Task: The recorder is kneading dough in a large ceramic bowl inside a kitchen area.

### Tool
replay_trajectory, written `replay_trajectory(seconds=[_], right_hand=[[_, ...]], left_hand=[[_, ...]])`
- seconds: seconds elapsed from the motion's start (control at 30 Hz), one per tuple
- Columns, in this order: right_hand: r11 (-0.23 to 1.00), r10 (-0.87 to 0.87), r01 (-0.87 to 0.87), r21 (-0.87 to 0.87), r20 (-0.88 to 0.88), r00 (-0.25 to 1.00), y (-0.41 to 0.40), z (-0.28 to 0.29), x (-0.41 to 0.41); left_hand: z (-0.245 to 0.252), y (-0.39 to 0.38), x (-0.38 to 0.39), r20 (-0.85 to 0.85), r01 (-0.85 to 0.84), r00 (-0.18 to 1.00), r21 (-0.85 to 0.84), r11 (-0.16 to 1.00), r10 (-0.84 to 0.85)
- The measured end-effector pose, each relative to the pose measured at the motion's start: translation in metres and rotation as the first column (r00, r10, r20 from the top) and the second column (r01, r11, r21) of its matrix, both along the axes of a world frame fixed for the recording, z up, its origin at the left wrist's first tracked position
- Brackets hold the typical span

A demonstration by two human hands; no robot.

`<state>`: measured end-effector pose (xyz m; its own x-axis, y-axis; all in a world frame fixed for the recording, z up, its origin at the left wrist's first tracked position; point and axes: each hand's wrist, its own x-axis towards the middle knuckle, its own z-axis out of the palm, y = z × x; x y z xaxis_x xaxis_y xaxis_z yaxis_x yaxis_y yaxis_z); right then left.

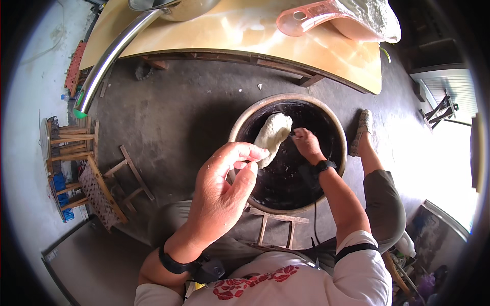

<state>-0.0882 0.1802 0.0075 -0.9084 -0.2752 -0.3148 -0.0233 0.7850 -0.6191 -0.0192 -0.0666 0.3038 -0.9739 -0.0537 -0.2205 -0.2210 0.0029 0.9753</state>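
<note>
A long, pale lump of dough (pixel 275 134) shows within the round outline of a large dark basin (pixel 287 179) with a tan rim. My left hand (pixel 226 187) is raised over the basin's near left side, closer to the camera. Its thumb and index finger bend towards each other in front of the dough's lower end; whether they grip it cannot be made out. Inside the basin, my right hand (pixel 307 144) has curled fingers just right of the dough. Its fingertips are partly hidden, so any hold is unclear. White smears and specks mark the basin's inner surface.
Beyond the basin stands a yellow-topped table (pixel 229 36), bearing a metal pan (pixel 126 46) whose handle overhangs the edge, and a pink scoop (pixel 306 19) filled with white powder. Wooden chairs (pixel 76 153) are at left. A small wooden frame (pixel 279 218) sits by the basin's near side.
</note>
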Motion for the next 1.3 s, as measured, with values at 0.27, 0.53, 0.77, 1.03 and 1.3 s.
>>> replay_trajectory(seconds=[0.27,0.53,0.77,1.03,1.3], right_hand=[[0.933,0.147,-0.219,0.286,0.253,0.956,0.008,-0.033,0.119],[0.920,0.222,-0.326,0.216,0.398,0.890,0.025,-0.042,0.100],[0.882,0.462,-0.472,-0.009,0.223,0.859,0.030,-0.056,0.131],[0.819,0.492,-0.528,0.225,0.199,0.847,0.014,-0.046,0.134],[0.570,0.678,-0.821,0.017,0.554,0.483,0.043,-0.011,0.106]], left_hand=[[0.009,0.000,-0.003,0.015,0.053,0.998,0.017,0.998,-0.053],[0.006,-0.007,0.004,-0.015,0.045,0.999,0.033,0.998,-0.044],[0.006,-0.008,0.004,-0.019,0.038,0.999,0.049,0.998,-0.037],[-0.003,-0.006,0.004,-0.123,-0.040,0.992,0.023,0.999,0.043],[-0.008,-0.006,0.005,-0.158,-0.064,0.985,0.014,0.998,0.065]])
